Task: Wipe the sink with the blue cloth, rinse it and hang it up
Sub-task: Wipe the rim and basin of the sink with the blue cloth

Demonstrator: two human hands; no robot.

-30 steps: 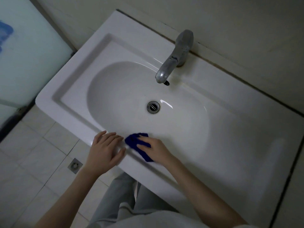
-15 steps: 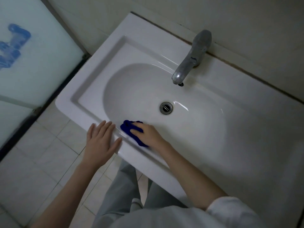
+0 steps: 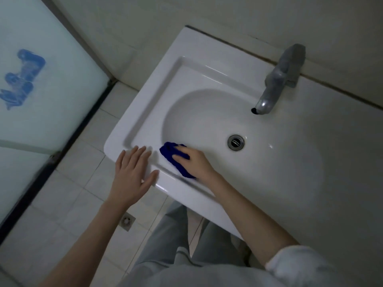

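Blue cloth (image 3: 169, 154), bunched into a dark wad, gripped by right hand (image 3: 195, 162) on sink (image 3: 207, 77) ledge; left hand (image 3: 132, 176) rests flat.

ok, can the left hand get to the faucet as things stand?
Probably yes. The left hand lies flat and free on the sink rim, and only open basin separates it from the faucet. The right hand, holding the blue cloth, sits just beside that line, so the arms may crowd.

Pale tiled floor (image 3: 68, 195) with square drain (image 3: 126, 221), frosted glass door (image 3: 51, 100), plain wall (image 3: 228, 17).
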